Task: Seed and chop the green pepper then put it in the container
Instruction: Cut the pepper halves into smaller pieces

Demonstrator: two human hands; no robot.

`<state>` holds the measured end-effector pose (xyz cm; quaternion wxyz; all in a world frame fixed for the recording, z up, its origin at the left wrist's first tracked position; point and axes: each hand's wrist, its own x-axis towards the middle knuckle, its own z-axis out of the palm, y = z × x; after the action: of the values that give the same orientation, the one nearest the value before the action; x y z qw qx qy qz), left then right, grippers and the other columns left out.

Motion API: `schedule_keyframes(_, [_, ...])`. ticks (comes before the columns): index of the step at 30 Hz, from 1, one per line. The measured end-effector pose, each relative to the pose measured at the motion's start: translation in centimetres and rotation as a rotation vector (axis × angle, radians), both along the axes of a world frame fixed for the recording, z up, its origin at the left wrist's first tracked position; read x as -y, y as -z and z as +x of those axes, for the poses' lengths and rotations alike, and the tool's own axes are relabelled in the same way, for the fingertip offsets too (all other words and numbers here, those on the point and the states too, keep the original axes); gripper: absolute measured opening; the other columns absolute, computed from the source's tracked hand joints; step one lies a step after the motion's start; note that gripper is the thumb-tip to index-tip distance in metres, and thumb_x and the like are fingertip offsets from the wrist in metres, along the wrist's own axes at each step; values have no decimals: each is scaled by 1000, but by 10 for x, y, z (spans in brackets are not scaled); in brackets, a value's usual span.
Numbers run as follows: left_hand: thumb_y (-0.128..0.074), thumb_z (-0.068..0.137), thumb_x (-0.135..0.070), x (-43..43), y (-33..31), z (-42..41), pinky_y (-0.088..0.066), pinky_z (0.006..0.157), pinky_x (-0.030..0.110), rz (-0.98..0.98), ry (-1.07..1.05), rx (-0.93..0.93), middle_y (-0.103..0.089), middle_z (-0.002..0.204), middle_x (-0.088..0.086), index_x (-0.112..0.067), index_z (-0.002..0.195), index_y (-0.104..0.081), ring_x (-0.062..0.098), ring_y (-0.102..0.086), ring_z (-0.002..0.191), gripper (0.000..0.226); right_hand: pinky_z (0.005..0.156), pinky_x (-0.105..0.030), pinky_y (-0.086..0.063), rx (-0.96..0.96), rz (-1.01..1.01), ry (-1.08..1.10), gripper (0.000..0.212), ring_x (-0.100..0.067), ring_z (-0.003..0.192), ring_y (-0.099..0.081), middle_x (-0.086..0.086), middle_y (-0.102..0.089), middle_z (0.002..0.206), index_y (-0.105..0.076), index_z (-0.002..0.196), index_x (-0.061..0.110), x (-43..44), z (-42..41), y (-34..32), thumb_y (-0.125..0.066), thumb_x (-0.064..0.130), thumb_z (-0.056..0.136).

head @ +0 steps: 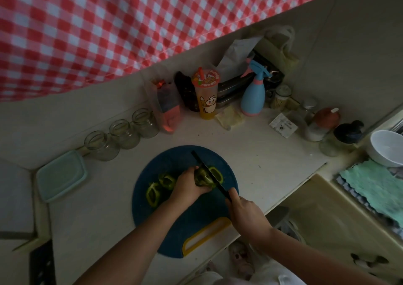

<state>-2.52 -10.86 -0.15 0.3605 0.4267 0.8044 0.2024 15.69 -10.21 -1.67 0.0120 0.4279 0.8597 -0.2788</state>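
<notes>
The shiny green pepper [201, 177] lies on its side in the middle of the round dark blue cutting board [196, 217]. The board sits on the pale table [261, 154]. The left hand [188, 185] is curled over the pepper and holds it down. The right hand [246, 215] is wrapped round the handle of the long black knife [202, 165]. The blade lies across the pepper, just beside the left fingers.

A pepper like this is light and hollow. Its skin is smooth and looks slippery, so it may roll or slide under the blade. I think the best place to hold it is on its round back, away from the blade, with fingertips tucked in. The walls look crisp, not hard, so a small push should cut them.

Some cut green rings [166, 181] lie on the board left of the hand, and one more ring [216, 168] lies on the other side of the blade. They look thin and bendy and might snap if squeezed. I cannot tell if seeds are in them.

The pale green square plastic container [61, 175] sits on the table to the left, off the board. Its lid looks to be on, so it may need opening first. Three empty glass jars [124, 134] stand just behind it and could get knocked. A white knife cover with a yellow rim [205, 234] lies on the near edge of the board, close under the right arm.
</notes>
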Motion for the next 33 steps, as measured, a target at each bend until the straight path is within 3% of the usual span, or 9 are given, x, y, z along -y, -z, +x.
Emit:
schedule_keyframes(5, [-77,74,-27,0,2,-1,-36,96,22,6,27,-34,-55,130,7,-11,134,-45,20,-49,123,70,59,-31,-45,-34,-33,9,22,-19,63,-54,0,-55,77,-38,115,18,-3,-1,3,-28,34,103])
schedule_keyframes(11, [-76,75,-31,-1,2,-1,-39,90,20,1,66,-94,-61,120,8,-10,127,-52,20,-55,115,62,56,-28,-36,0,3,-19,26,-19,62,-48,1,-49,75,-38,118,15,-6,-5,4,-28,32,103])
schedule_keyframes(15, [-76,74,-31,-2,3,0,-39,82,18,3,59,-127,-64,115,7,-9,119,-57,20,-58,110,54,64,-34,-51,48,-25,-39,29,-24,73,-60,-6,-60,85,-34,126,15,-8,-10,4,-28,33,103])
schedule_keyframes(19, [-77,73,-32,-3,6,1,-42,83,20,6,50,-140,-63,115,7,-10,119,-56,20,-58,110,56,65,-35,-50,62,-44,-33,30,-26,75,-61,-8,-62,87,-33,126,14,-12,-14,5,-28,32,103])
schedule_keyframes(24, [-75,76,-33,-3,6,3,-40,90,23,-17,61,-159,-55,123,9,-12,134,-45,22,-50,118,69,67,-38,-54,58,-109,-46,29,-26,75,-62,-5,-57,83,-33,128,14,-20,-24,1,-32,27,102])
schedule_keyframes(28, [-74,76,-37,-1,10,9,-38,100,29,-36,29,-152,-43,136,11,-13,145,-28,24,-42,127,86,60,-32,-45,115,-110,-37,30,-23,71,-56,-10,-60,88,-34,126,9,-28,-40,1,-39,16,98])
schedule_keyframes(33, [-75,76,-29,4,16,17,-40,99,30,9,-5,-144,-42,139,12,-11,143,-28,25,-45,126,84,64,-36,-45,133,-101,-13,27,-31,86,-63,-15,-63,100,-34,123,8,-26,-57,5,-36,13,96])
